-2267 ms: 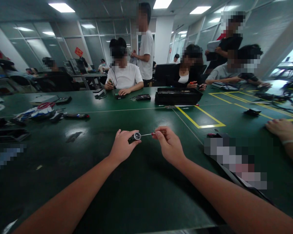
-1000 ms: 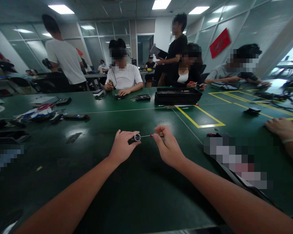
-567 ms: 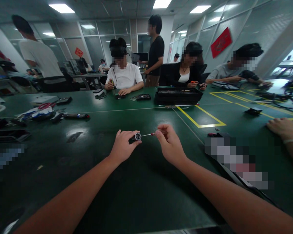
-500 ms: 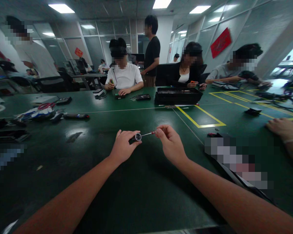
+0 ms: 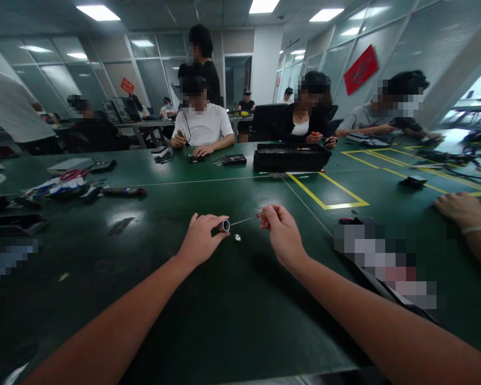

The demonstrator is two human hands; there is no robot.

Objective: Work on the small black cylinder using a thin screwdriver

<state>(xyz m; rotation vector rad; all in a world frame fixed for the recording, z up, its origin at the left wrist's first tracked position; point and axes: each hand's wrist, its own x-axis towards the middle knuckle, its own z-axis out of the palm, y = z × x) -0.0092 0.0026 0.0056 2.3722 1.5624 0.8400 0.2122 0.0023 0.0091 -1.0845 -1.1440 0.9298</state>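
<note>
Green surface (image 5: 224,321), black tray (image 5: 292,158) on far side. Left hand (image 5: 200,239) gripping dark tube (image 5: 223,226), open end facing camera, above surface. Right hand (image 5: 280,231) gripping thin screwdriver (image 5: 246,220) by handle, shaft pointing at tube's open end; contact can't tell. Small silvery piece (image 5: 237,238) just beside tube, between hands.

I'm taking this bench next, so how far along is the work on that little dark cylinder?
Looks done: a small silvery piece is outside the dark cylinder, whose mouth shows open. In hand: the left hand grips the cylinder; the right hand holds a screwdriver toward that mouth. Left: perhaps setting both down; the cylinder's inside is too small to judge.
</note>
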